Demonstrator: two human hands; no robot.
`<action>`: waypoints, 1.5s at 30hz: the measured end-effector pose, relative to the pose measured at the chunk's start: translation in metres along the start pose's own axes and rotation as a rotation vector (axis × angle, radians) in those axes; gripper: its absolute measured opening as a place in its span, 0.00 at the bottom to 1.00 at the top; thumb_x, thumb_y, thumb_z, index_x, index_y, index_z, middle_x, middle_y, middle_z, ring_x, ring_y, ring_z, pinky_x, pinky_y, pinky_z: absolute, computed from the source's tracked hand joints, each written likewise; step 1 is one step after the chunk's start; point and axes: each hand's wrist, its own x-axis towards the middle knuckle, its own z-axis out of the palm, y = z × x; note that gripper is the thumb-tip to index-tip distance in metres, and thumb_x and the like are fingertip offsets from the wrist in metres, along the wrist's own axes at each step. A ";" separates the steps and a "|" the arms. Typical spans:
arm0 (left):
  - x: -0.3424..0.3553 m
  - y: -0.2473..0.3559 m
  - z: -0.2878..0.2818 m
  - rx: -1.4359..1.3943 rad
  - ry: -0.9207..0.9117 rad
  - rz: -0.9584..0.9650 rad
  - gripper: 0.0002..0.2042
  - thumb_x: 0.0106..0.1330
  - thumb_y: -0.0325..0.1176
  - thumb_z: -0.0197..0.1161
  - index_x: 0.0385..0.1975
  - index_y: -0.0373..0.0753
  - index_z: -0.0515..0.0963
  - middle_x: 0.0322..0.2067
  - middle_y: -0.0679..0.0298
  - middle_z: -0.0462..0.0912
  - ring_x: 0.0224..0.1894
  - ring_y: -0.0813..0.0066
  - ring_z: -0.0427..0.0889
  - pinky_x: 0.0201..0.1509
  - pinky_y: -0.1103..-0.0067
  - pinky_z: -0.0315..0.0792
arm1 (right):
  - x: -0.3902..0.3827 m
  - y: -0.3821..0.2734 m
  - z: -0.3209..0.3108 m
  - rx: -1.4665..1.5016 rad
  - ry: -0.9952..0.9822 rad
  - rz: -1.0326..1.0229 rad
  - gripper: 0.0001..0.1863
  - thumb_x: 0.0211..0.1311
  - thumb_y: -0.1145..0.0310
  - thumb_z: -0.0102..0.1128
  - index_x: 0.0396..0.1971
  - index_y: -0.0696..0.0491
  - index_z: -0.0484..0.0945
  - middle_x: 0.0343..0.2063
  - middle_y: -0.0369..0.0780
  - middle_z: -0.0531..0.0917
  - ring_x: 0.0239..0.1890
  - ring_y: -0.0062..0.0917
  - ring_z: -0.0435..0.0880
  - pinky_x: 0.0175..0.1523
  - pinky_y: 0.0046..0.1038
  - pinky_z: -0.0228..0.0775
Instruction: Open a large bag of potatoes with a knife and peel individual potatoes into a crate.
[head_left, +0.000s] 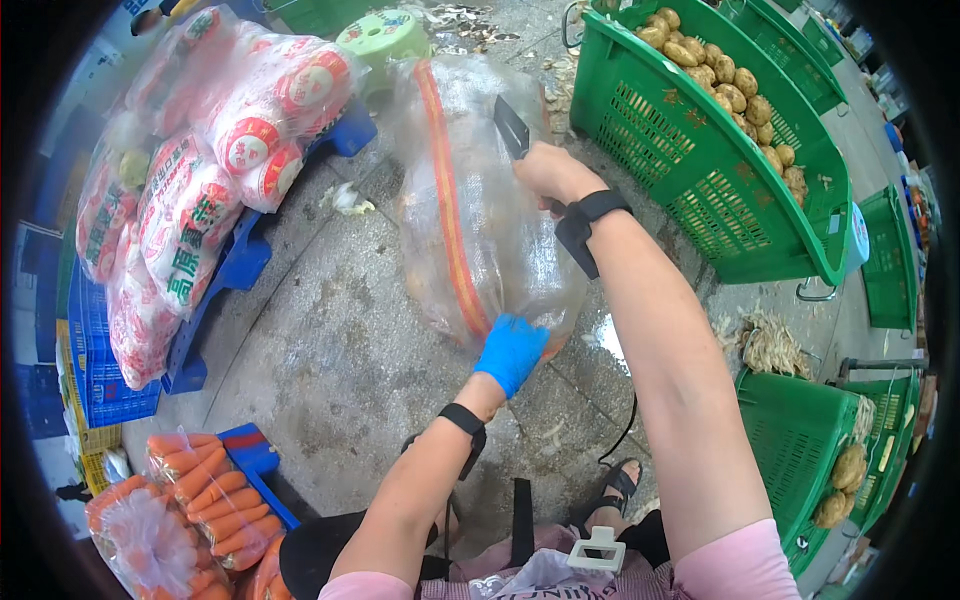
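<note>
Looks like the bag-opening step: the right hand [552, 172] is closed around a knife [511, 128] — blade up against the top of the big clear bag [470, 200] standing on the floor [330, 350]. The left hand [512, 350] (blue glove) pinches the bag's lower edge, fingers shut on the plastic. My guess is the next cut wants the plastic pulled taut and the blade kept clear of the glove. The bag's contents are hard to make out through the glare, and the knife handle is hidden in the fist.
</note>
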 end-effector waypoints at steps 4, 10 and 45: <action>0.000 -0.006 0.001 -0.030 -0.086 -0.033 0.06 0.45 0.29 0.54 0.24 0.40 0.69 0.21 0.60 0.74 0.29 0.64 0.74 0.30 0.73 0.65 | -0.021 0.004 0.005 -0.085 -0.153 0.088 0.16 0.48 0.64 0.41 0.25 0.64 0.69 0.13 0.44 0.72 0.13 0.29 0.72 0.17 0.31 0.64; -0.002 -0.026 -0.019 -0.231 0.428 -0.379 0.08 0.49 0.28 0.49 0.30 0.39 0.69 0.30 0.55 0.72 0.34 0.59 0.72 0.35 0.69 0.67 | -0.056 0.038 0.026 -0.066 -0.187 0.087 0.15 0.47 0.65 0.41 0.22 0.64 0.71 0.12 0.44 0.73 0.13 0.30 0.73 0.18 0.32 0.65; 0.011 -0.062 -0.062 0.313 0.007 -0.170 0.11 0.51 0.40 0.50 0.27 0.41 0.71 0.28 0.58 0.73 0.26 0.62 0.75 0.29 0.71 0.62 | -0.102 0.066 0.074 0.024 0.184 -0.179 0.17 0.50 0.62 0.43 0.34 0.60 0.65 0.24 0.56 0.74 0.30 0.48 0.73 0.37 0.42 0.64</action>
